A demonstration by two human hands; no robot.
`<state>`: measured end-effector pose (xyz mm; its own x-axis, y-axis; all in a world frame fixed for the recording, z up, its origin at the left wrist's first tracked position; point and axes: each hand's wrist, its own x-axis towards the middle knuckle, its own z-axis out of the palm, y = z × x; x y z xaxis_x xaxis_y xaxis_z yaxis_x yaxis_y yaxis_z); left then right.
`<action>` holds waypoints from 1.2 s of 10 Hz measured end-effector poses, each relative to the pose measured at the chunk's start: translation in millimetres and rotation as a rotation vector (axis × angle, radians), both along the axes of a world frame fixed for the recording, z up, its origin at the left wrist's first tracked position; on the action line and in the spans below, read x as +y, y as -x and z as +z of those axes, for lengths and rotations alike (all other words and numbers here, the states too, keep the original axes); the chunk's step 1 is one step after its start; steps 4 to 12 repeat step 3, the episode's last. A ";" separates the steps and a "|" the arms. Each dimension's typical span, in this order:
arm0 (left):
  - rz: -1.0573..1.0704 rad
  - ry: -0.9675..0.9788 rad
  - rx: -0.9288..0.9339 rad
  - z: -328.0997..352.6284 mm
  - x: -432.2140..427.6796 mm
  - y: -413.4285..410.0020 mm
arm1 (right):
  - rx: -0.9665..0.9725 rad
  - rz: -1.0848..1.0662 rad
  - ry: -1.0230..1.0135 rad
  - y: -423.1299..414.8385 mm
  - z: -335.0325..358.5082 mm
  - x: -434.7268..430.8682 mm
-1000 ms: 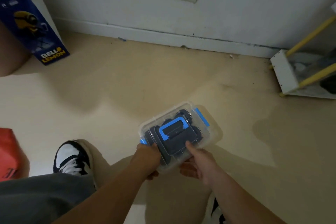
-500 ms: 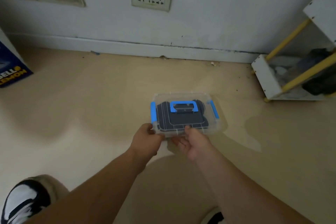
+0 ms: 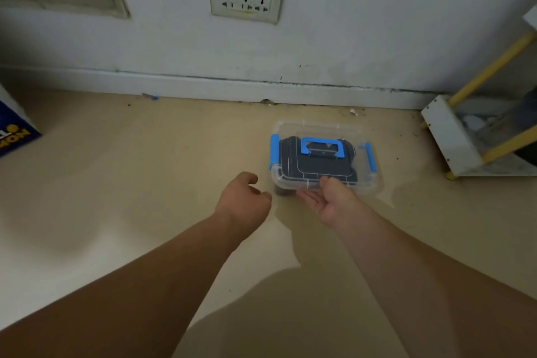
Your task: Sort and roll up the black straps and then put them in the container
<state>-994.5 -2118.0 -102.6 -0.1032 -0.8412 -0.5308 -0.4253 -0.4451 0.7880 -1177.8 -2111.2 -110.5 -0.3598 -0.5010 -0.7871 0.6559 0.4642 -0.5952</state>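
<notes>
Clear plastic container [image 3: 364,184]: sitting centre-right on beige floor [image 3: 145,183], rolled black straps [image 3: 316,166] inside.
Left hand [image 3: 244,197]: hanging loosely curled, empty.
Right hand [image 3: 328,200]: lying open, thumb touching near rim.
Risk: blue latches [image 3: 274,151] possibly sitting unclicked, straps spilling when lifting.

Left hand [image 3: 242,197] loosely curled and empty, right hand [image 3: 329,199] flat, palm turned up
</notes>
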 end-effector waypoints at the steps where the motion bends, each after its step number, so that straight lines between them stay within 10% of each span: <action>1: -0.041 0.002 -0.002 -1.4 1.6 1.0 | 0.058 0.027 -0.005 7.0 1.2 -10.5; 12: -0.090 0.016 -0.034 12.8 2.7 -7.1 | 0.108 0.142 -0.128 5.3 -0.1 6.9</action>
